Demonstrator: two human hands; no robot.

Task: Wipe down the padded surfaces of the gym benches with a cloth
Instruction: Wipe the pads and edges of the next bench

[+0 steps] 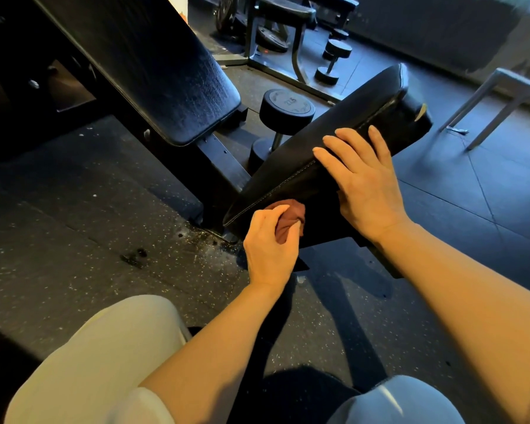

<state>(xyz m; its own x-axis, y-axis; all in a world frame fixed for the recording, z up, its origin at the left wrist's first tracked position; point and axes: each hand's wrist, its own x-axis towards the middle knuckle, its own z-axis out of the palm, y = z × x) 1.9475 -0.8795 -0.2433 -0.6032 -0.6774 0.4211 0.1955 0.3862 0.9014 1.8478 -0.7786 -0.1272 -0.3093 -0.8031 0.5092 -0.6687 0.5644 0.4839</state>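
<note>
A black padded seat pad [343, 127] of a gym bench tilts up to the right in the middle of the view. Its black backrest pad [153, 65] slopes up to the upper left. My left hand [270, 243] grips a bunched reddish-brown cloth [289, 218] and holds it against the near side edge of the seat pad, just under the stitched seam. My right hand [364, 185] lies flat on the seat pad's near edge with its fingers spread and straight.
A black dumbbell [283, 117] stands on the floor between the two pads. More dumbbells [331, 61] and a metal rack [276, 35] sit at the back. A grey stool frame [496, 102] is at the right. My knees are at the bottom edge, over speckled rubber flooring [104, 234].
</note>
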